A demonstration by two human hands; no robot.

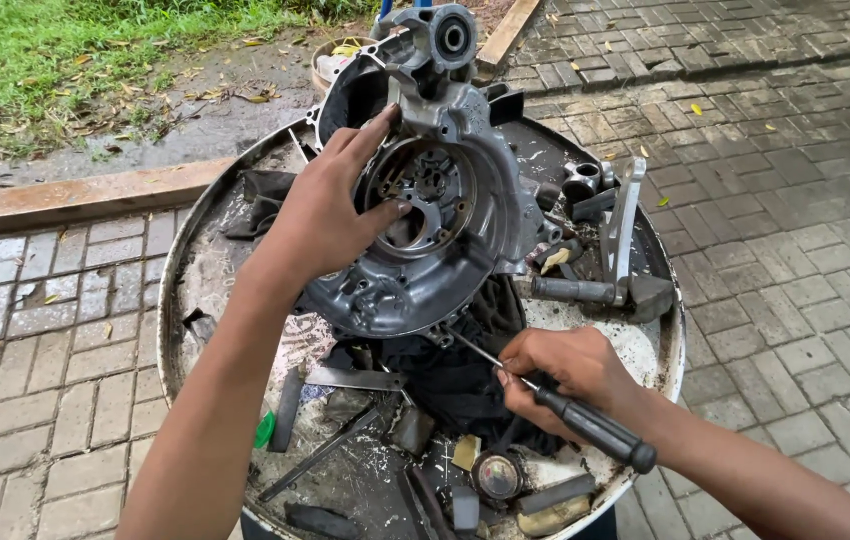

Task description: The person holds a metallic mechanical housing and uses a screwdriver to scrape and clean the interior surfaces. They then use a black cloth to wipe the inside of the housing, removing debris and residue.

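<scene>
A grey metal engine casing stands tilted on a round drum top. My left hand rests on the casing's left side, fingers spread over its round inner opening. My right hand grips a black-handled screwdriver, whose thin shaft points up-left to the casing's lower edge. A kick lever juts from the casing's right side.
Dark cloth, metal strips, a small round gauge, a green cap and other parts litter the drum top. Paving bricks surround the drum. Grass and a wooden border lie at the upper left.
</scene>
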